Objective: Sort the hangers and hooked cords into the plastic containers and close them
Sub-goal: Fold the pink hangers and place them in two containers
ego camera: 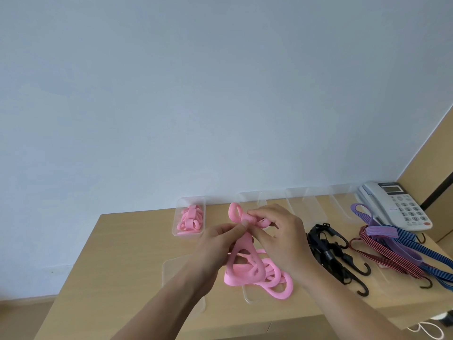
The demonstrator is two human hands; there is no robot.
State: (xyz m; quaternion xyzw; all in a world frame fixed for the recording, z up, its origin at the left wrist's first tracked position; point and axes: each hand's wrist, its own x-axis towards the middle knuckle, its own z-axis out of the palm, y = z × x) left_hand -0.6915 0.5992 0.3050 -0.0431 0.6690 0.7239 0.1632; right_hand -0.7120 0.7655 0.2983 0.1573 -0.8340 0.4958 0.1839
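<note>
A pink hanger (239, 256) is lifted above the wooden table (117, 253), held by both hands. My left hand (215, 244) pinches its neck while my right hand (282, 231) grips the hooked top end. More pink hangers (277, 283) lie under it on the table. At the back left a clear plastic container (177, 217) holds several folded pink hangers (190, 218). To the right lie black hooked cords (328, 251), with red, purple and blue hooked cords (397, 249) beyond them.
Clear empty containers (296, 204) stand along the back edge by the wall. Clear lids (171, 268) lie flat near the front, partly under my arms. A white desk telephone (399, 204) sits at the back right. The table's front edge is close below.
</note>
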